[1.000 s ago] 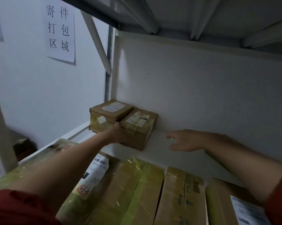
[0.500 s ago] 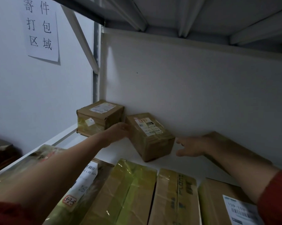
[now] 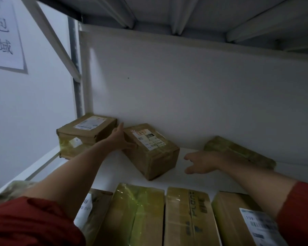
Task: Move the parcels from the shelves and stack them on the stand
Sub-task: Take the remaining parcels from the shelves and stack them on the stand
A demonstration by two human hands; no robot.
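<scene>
Leftmost, a labelled box (image 3: 86, 134) sits in the back-left corner of the shelf (image 3: 124, 174). Just beside it, the left hand (image 3: 120, 141) lies flat, fingers straight, against the left face of the skewed parcel (image 3: 153, 150). The right hand (image 3: 201, 162) hovers spread and empty just right of that parcel, near a flat package (image 3: 238, 151) at the shelf's back edge.

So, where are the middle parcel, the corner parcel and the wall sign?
middle parcel (image 3: 149, 141): head view, top label.
corner parcel (image 3: 90, 123): head view, top label.
wall sign (image 3: 4, 41): head view, printed sheet.
</scene>
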